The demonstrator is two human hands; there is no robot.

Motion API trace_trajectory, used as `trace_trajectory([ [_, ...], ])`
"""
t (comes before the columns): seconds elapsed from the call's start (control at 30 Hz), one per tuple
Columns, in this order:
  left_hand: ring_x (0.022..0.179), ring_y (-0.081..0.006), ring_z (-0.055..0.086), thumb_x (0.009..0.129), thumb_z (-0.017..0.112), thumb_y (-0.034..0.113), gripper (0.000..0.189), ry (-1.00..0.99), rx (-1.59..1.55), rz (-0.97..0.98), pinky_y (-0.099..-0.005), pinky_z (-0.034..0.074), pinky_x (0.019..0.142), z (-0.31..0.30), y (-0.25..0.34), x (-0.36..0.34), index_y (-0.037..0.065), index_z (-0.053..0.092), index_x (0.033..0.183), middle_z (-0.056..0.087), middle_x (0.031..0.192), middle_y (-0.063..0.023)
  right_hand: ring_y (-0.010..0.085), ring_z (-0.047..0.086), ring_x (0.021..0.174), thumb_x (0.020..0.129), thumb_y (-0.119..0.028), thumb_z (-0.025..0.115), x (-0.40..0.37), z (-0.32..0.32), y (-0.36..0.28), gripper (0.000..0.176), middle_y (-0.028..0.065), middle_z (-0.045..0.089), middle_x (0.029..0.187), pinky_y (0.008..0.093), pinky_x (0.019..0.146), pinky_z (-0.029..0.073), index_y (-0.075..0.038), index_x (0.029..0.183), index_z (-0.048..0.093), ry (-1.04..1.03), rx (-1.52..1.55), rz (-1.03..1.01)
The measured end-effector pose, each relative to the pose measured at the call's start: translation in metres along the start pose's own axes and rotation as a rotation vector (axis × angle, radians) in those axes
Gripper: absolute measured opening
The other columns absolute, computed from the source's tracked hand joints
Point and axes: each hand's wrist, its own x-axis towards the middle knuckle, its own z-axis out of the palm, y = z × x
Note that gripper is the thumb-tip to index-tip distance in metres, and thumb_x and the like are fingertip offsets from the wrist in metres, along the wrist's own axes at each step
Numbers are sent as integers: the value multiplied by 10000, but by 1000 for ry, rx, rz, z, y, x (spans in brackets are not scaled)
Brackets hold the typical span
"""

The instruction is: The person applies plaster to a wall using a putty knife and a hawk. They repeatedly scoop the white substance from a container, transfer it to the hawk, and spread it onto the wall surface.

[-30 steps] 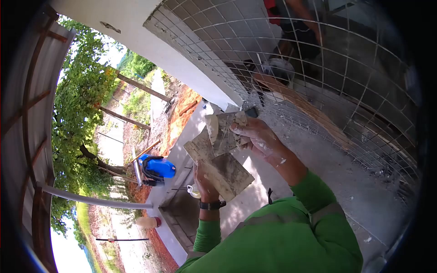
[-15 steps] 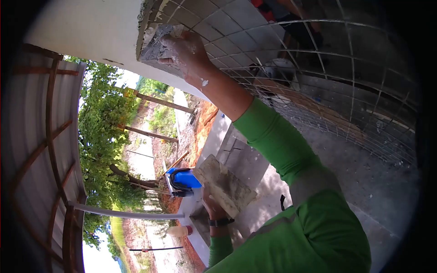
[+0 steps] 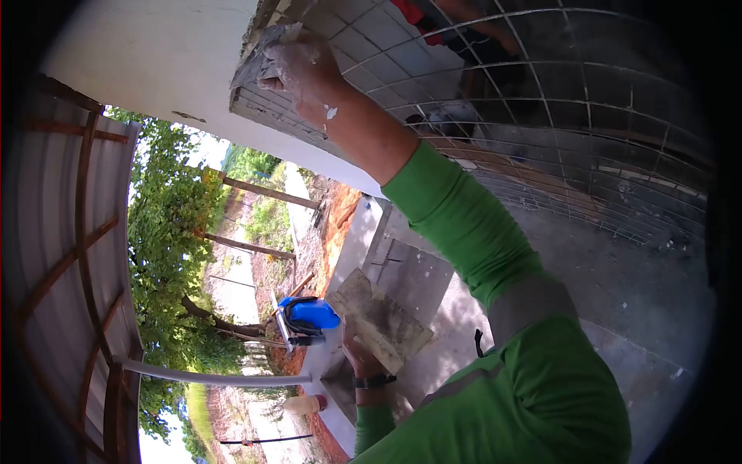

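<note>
My right hand [image 3: 301,73], spotted with wet mortar, is closed at the top of the view round a flat grey tool [image 3: 265,48], whose handle is hidden. The tool lies at the edge of the pale wall [image 3: 154,46], beside wire mesh [image 3: 541,93]. Lower down, my left hand [image 3: 359,348], with a black wristband, holds a flat, mortar-stained board [image 3: 382,321] by its near side. Both arms wear green sleeves.
Behind the mesh, part of another person [image 3: 483,31] shows. A blue container [image 3: 313,313] with a black strap and a pale bottle [image 3: 304,404] stand beyond the board. A grey pole [image 3: 209,377] and metal roof [image 3: 54,232] are at the left.
My right hand has moved slightly up and left along the wall edge, and the tool's grey surface shows more. The board has hardly moved in view. The background has shifted a little.
</note>
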Motion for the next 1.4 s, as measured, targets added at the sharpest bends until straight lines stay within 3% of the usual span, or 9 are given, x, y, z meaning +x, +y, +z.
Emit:
trace_trajectory([
  [0.37,946,-173,600,1027,400,403,468,-71,236,163,-317,505,828,-47,-31,-5,1,571,1193,612,1072,-78,211,658,824,851,-68,664,-9,7,-47,196,80,634,958,447,699,617,-26,1031,599,-114,-108,-31],
  [0.6,985,-196,619,1028,418,407,483,12,115,82,-328,515,842,7,-36,-44,6,549,1262,617,1120,-88,209,676,855,876,-76,639,-14,7,-69,110,89,661,959,443,698,621,-7,960,649,-239,-68,-64],
  [0.67,973,-188,618,1027,420,402,473,28,72,52,-323,512,841,25,-40,-52,7,559,1248,621,1107,-81,190,644,725,861,-40,647,-15,8,-73,189,135,602,951,347,547,612,31,1013,560,-276,52,-82],
  [0.8,930,-165,612,1027,423,405,461,-2,207,130,-310,503,839,9,-57,-46,12,592,1197,632,1059,-64,200,653,741,868,-40,638,-18,8,-95,167,136,605,943,347,551,617,24,1005,568,-324,-18,-46],
  [0.9,918,-150,606,1031,417,414,473,-21,270,148,-306,502,839,1,-61,-50,4,603,1179,639,1064,-67,214,659,789,879,-43,641,-25,9,-100,236,149,596,995,351,578,629,12,1077,525,-329,-7,-16],
  [0.97,960,-169,611,1037,389,442,529,-28,312,195,-321,500,862,4,-66,-52,-20,594,1193,641,1098,-96,263,682,878,899,-69,628,-29,7,-101,86,147,661,995,496,753,617,-2,939,664,-271,53,-97],
  [1.1,1032,-210,619,1039,372,440,549,-44,301,192,-345,495,918,11,-68,-58,-28,564,1253,639,1166,-124,282,683,892,900,-67,629,-34,4,-113,113,162,658,1014,500,756,621,4,985,655,-330,127,-114],
  [1.3,1091,-253,624,1032,396,378,505,-94,143,46,-365,488,983,32,-62,-74,4,522,1345,629,1236,-123,286,695,926,883,-72,662,-45,18,-153,185,164,667,1026,456,733,634,19,1042,644,-365,-118,-118],
  [1.4,1101,-250,616,1036,388,384,508,-48,-1,-27,-368,484,983,72,-56,-95,11,511,1359,620,1253,-124,217,674,793,908,-57,633,-56,24,-178,192,149,623,978,340,622,640,35,1060,563,-302,-90,-152],
])
